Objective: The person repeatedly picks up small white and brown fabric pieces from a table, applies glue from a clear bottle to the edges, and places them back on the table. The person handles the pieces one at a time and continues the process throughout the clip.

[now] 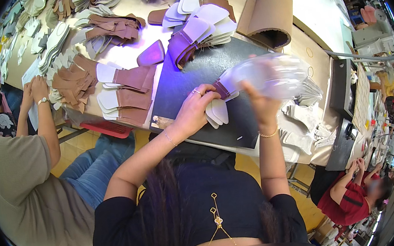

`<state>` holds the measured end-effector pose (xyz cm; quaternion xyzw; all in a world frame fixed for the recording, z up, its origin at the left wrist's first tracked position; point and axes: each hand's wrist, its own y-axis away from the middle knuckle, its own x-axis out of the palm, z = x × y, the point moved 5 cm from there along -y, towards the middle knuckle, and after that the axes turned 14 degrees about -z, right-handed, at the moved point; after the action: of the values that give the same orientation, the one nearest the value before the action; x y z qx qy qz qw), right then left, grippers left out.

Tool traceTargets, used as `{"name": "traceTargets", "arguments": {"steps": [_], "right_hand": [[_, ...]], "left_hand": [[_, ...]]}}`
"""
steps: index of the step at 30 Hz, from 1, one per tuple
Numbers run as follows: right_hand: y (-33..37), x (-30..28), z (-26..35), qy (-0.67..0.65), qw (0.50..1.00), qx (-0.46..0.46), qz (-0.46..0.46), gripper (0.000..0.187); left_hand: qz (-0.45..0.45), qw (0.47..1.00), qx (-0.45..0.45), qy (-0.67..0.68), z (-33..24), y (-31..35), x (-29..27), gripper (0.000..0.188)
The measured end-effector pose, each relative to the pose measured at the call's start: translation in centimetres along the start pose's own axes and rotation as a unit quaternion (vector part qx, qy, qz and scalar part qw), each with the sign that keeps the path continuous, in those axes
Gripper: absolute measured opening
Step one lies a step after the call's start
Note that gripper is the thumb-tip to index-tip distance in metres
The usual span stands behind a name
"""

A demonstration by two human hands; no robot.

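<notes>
The brown strip with a pale end (225, 85) lies flat on the black mat (167, 95) on the table (145, 122), between the two hands. It looks light and pliable, probably soft at the brown part and a little stiffer at the rounded end, unlikely to break but likely to slide on the smooth mat; the brown part, near the join, seems the best place to take hold. The left grip (192, 110) has its fingertips down on the strip's near left end, touching it; whether they pinch or merely press, I cannot tell. Loose white rounded pieces (217, 113) fan out just below those fingers. The right grip (263, 105) is closed on a pale, see-through thing (276, 77), too blurred to identify, raised just right of the strip and partly covering its pale end.
</notes>
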<state>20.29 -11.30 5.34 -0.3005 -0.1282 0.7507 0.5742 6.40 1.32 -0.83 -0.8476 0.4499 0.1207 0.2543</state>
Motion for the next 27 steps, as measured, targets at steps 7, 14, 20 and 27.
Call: {"name": "traceTargets", "arguments": {"steps": [7, 14, 20, 27], "right_hand": [[-3.2, 0.1, 0.0, 0.226, 0.972, 0.005, -0.064, 0.047], [-0.9, 3.5, 1.2, 0.121, 0.986, -0.103, 0.046, 0.069], [-4.6, -1.2, -2.3, 0.151, 0.986, -0.015, -0.068, 0.062], [-2.5, -4.6, -1.5, -0.034, 0.984, 0.038, -0.173, 0.063]], "left_hand": [[-0.009, 1.0, -0.023, 0.001, -0.1, 0.3, -0.1, 0.036], [-0.005, 0.999, -0.01, -0.044, -0.3, 0.1, 0.3, 0.034], [-0.003, 0.999, -0.004, -0.033, -0.4, 0.3, 0.4, 0.039], [-0.048, 0.996, -0.064, 0.039, 0.2, 0.0, 0.1, 0.048]]}}
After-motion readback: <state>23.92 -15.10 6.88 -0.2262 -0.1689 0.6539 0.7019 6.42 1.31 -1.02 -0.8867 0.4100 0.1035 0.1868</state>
